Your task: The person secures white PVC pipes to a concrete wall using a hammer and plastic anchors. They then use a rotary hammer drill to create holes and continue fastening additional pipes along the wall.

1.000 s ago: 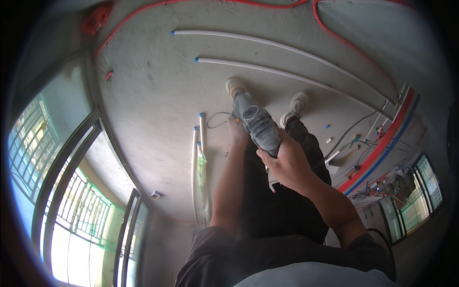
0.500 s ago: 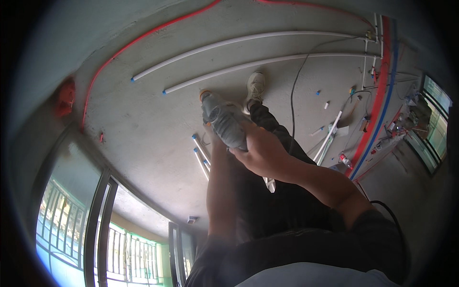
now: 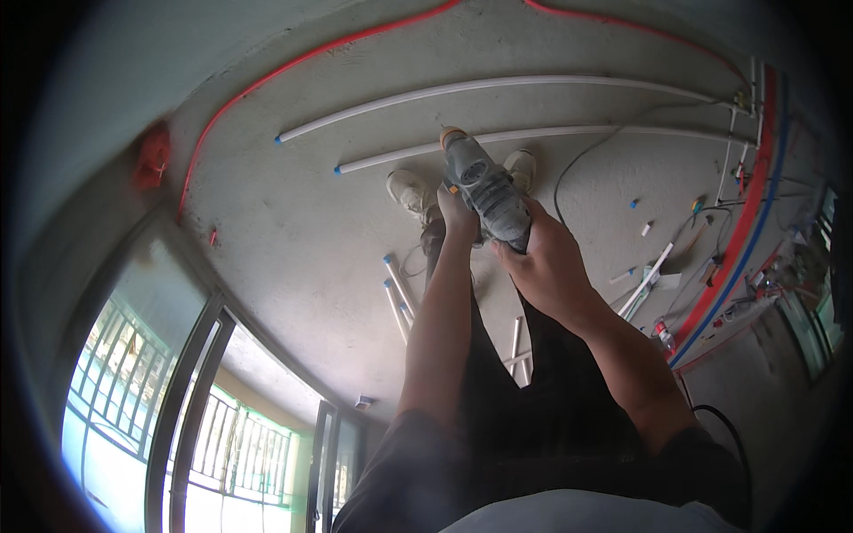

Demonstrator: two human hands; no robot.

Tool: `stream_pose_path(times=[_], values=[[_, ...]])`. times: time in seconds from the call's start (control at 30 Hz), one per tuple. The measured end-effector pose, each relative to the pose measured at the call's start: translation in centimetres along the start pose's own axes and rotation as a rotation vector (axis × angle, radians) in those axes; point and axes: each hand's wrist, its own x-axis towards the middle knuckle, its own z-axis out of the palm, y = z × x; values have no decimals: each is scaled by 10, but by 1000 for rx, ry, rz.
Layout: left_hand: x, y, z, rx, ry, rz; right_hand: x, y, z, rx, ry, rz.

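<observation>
I hold a grey power drill (image 3: 480, 185) out in front of me, its nose pointing away toward the concrete floor (image 3: 293, 231). My right hand (image 3: 546, 258) is wrapped around its rear handle. My left hand (image 3: 455, 215) grips the body from the left side. My two pale shoes (image 3: 409, 191) show on the floor beneath the tool.
Two long white pipes (image 3: 498, 87) lie across the floor ahead, with short white pipe pieces (image 3: 397, 289) near my feet. Red and blue conduits (image 3: 742, 240) run along the right wall, with cables and small fittings there. A barred window and door frames (image 3: 191, 417) stand at the left.
The view has swung, so the floor and pipes shifted in the picture. Both hands stay on the drill, which now sits higher and nearer the middle.
</observation>
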Motion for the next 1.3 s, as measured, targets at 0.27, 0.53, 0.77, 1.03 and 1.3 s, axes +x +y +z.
stream_pose_path(times=[0.27, 0.53, 0.77, 1.03, 1.3], values=[[103, -33, -13, 385, -59, 66, 61, 26, 31, 128, 112, 188], [151, -21, -7, 651, -13, 78, 111, 39, 45, 240, 171, 220], [171, -15, -14, 565, 97, 93, 142, 43, 58, 200, 150, 127], [189, -24, -22, 700, 145, 96, 162, 38, 65, 255, 47, 220], [197, -19, -21, 765, 219, 10, 176, 44, 77, 241, 64, 197]])
